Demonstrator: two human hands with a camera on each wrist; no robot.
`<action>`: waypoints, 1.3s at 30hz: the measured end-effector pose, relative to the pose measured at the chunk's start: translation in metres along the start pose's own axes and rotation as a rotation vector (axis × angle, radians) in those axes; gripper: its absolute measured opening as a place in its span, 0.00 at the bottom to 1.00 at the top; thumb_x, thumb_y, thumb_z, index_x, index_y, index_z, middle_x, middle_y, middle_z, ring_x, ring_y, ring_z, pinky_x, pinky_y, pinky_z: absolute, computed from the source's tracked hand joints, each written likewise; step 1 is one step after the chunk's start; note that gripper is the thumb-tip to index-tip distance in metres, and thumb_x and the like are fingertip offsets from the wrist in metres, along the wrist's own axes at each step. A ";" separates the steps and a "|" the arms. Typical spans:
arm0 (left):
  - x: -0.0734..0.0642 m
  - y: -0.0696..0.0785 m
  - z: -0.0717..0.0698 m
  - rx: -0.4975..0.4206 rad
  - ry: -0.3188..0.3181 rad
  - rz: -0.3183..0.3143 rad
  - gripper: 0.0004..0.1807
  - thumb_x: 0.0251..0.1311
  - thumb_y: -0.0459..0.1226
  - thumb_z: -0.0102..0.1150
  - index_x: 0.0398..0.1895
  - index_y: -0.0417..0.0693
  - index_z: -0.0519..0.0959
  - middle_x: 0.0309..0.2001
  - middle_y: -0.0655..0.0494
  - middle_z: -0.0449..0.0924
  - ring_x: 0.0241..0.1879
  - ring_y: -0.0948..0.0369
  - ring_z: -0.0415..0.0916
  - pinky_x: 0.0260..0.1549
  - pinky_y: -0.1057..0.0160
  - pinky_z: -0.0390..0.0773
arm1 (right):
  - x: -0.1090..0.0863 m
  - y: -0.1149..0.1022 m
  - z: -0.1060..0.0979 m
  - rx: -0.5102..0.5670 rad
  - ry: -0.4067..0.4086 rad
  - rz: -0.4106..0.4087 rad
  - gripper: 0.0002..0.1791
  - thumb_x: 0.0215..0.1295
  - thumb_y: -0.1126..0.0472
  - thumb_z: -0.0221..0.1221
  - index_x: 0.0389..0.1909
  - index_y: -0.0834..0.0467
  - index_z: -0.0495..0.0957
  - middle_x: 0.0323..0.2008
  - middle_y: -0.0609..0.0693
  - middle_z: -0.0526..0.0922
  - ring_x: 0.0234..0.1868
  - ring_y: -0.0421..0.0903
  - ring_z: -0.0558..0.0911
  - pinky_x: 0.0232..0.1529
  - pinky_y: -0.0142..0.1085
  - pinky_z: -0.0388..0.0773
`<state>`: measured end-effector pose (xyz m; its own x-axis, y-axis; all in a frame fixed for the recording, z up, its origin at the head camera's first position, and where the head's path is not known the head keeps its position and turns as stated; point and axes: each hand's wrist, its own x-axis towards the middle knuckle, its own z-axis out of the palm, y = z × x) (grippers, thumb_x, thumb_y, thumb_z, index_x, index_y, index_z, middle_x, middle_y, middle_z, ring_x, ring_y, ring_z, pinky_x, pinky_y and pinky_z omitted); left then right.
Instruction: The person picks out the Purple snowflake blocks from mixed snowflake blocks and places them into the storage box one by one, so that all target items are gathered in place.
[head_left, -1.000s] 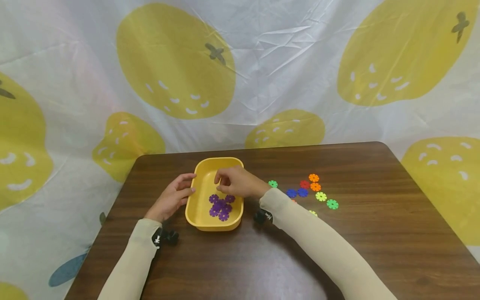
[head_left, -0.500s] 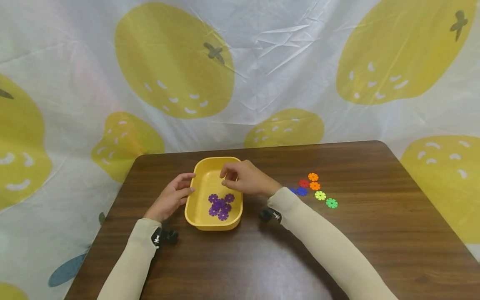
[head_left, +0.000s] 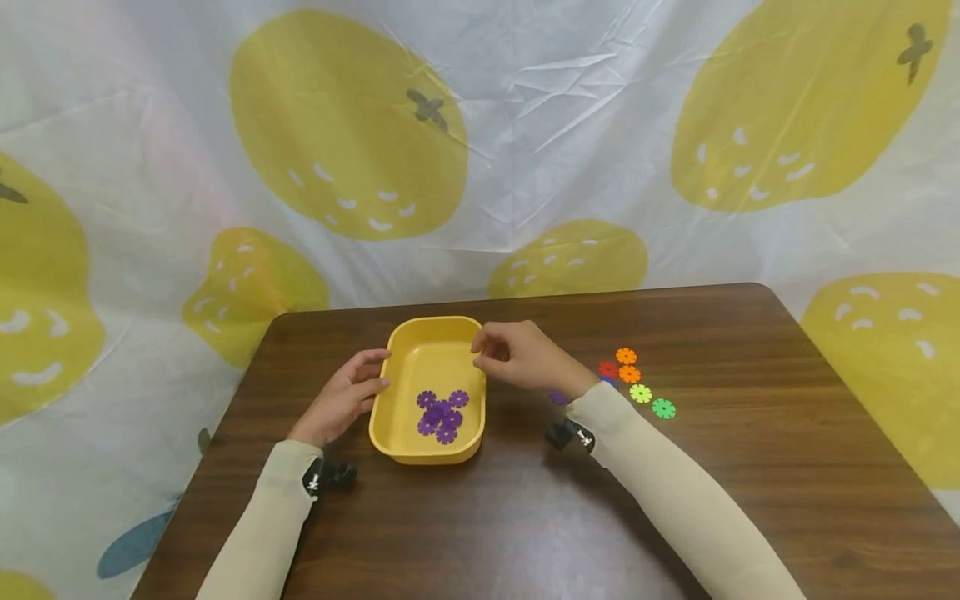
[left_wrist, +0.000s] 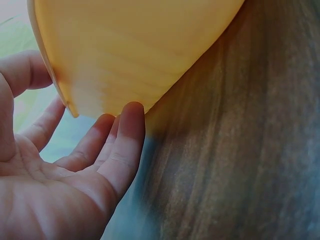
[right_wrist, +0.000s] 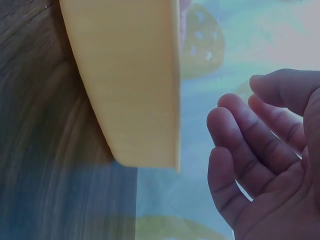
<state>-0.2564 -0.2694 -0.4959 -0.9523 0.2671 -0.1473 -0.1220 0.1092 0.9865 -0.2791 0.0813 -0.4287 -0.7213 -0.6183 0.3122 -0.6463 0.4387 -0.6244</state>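
In the head view, a rectangular yellow plastic tray with rounded corners [head_left: 431,367] sits upright on a dark brown wood-grain worktop [head_left: 480,542], left of its centre. Inside, a cluster of small purple notched plastic discs [head_left: 439,415] lies on the floor of the tray, towards the end nearer the person, some overlapping. The left hand [head_left: 341,400] is at the tray's left side, its fingers loosely spread and their tips touching the outside at the rim. The right hand [head_left: 528,357] is by the right rim, thumb and fingers loosely bent with a gap between them and nothing in their hold. Further right on the worktop lie two orange notched discs [head_left: 630,374], touching or nearly so, a red notched disc [head_left: 608,369] just beside them, then a yellow-green notched disc [head_left: 641,393] and a green notched disc [head_left: 663,408]. A blue disc and a bluish-purple disc [head_left: 559,398] show partly from behind the right forearm. Cream sleeves [head_left: 255,525] cover both arms. Behind hangs a white cloth printed with large yellow fruit [head_left: 517,142]. In the left wrist view, the left hand's fingertips meet the tray's outer wall, fingers slightly bent, palm showing. In the right wrist view, the right hand is half open beside the tray, apart from its wall, its fingers gently curved.
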 end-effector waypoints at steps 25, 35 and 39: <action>0.000 -0.004 -0.001 -0.009 0.005 -0.007 0.31 0.75 0.33 0.58 0.78 0.50 0.63 0.72 0.35 0.67 0.60 0.51 0.81 0.53 0.56 0.88 | -0.063 0.056 -0.034 0.027 0.064 0.223 0.09 0.70 0.58 0.69 0.46 0.56 0.84 0.35 0.50 0.91 0.32 0.41 0.84 0.36 0.35 0.81; 0.000 -0.006 -0.001 -0.008 0.006 -0.005 0.31 0.75 0.33 0.58 0.78 0.50 0.64 0.72 0.35 0.67 0.60 0.50 0.80 0.54 0.56 0.88 | -0.079 0.076 -0.037 -0.029 -0.081 0.239 0.12 0.67 0.60 0.71 0.48 0.58 0.83 0.35 0.43 0.89 0.33 0.39 0.84 0.39 0.35 0.82; -0.001 -0.005 -0.001 0.000 0.004 -0.002 0.31 0.76 0.34 0.59 0.78 0.49 0.63 0.72 0.35 0.67 0.61 0.49 0.80 0.54 0.56 0.87 | -0.082 0.079 -0.037 -0.019 -0.121 0.253 0.13 0.66 0.60 0.72 0.48 0.58 0.83 0.36 0.44 0.88 0.36 0.40 0.84 0.41 0.35 0.83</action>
<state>-0.2553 -0.2706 -0.5003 -0.9532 0.2630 -0.1491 -0.1241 0.1094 0.9862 -0.2798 0.1905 -0.4770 -0.8260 -0.5606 0.0593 -0.4547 0.6003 -0.6579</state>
